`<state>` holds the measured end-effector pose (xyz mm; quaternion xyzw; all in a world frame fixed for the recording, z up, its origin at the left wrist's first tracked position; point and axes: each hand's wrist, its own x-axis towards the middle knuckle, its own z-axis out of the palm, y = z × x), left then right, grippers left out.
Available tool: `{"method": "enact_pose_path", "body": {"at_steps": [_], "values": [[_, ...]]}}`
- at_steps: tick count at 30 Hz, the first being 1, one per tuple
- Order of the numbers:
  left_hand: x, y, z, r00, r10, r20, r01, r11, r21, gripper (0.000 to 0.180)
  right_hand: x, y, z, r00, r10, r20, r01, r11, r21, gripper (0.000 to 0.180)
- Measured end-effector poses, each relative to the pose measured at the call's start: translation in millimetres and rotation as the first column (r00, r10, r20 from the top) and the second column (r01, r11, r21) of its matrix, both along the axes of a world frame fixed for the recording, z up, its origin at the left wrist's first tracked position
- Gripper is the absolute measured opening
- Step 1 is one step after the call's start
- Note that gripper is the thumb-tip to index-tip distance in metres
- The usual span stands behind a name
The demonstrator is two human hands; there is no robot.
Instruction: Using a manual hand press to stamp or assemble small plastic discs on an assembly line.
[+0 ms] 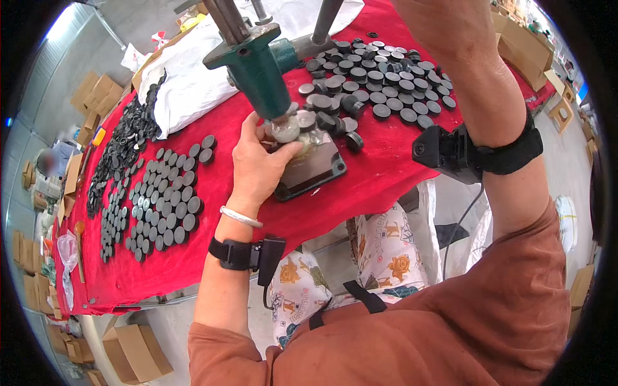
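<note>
A green hand press (pixel 261 80) stands on the table before me, its ram low over a dark metal base plate (pixel 315 168). My left hand (pixel 257 161) is at the foot of the ram, thumb and fingers closed around a round pale piece (pixel 285 130). Part of that piece is hidden by the ram and fingers. Raised at the upper right, my right hand (pixel 444 22) is cut off by the picture's edge, so its fingers do not show. Several round black caps (pixel 325 122) lie against the right side of the base.
On the red cloth (pixel 257 212), a big pile of round caps (pixel 380 77) lies right of the press. Rows of caps (pixel 164 206) and a heap of small black parts (pixel 129 135) lie left. White sacking (pixel 193 71) sits behind; cardboard boxes (pixel 135 350) stand around.
</note>
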<state>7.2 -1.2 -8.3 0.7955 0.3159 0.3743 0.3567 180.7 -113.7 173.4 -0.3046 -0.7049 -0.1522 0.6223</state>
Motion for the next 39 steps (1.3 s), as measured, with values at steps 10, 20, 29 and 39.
{"method": "enact_pose_path", "body": {"at_steps": [10,20,29,39], "values": [[-2.6,5.2,-12.1,0.990,-0.018,0.137,0.031,0.995,-0.095,0.076,-2.5,-36.3,-63.9,0.925,-0.357,-0.129,0.351,0.934,-0.067,0.020],[-36.5,9.8,-18.4,0.996,0.083,0.041,-0.085,0.995,0.052,0.065,-22.7,-53.3,-150.5,0.988,0.043,-0.149,-0.040,0.999,0.024,0.038],[-76.8,68.2,-20.0,0.587,0.598,-0.547,-0.317,0.790,0.524,0.040,-18.4,-63.8,-145.8,0.974,0.084,-0.211,-0.104,0.991,-0.084,0.044],[-73.8,78.2,-17.1,0.657,0.579,-0.483,-0.304,0.790,0.533,0.036,-21.6,-65.1,-102.5,0.997,0.036,-0.068,-0.049,0.979,-0.198,0.040]]}}
